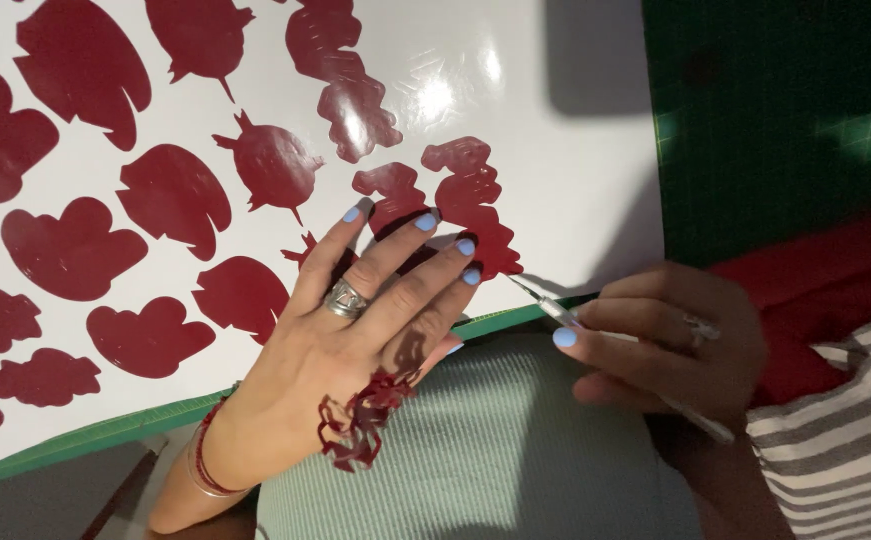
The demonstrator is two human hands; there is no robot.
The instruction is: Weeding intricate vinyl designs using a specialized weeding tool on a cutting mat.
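Scrap vinyl point(360, 425) clung to your left hand point(355, 330), lower centre | fingers spread flat on white sheet point(575, 170) | right hand point(655, 345) pinched weeding tool point(545, 303), tip at red shape point(475, 210), mid-frame | kept tool low, sheet pinned.

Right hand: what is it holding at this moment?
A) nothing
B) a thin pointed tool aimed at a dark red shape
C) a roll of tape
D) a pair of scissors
B: the right hand grips a thin pointed tool, its tip at the edge of a dark red shape on the white sheet.
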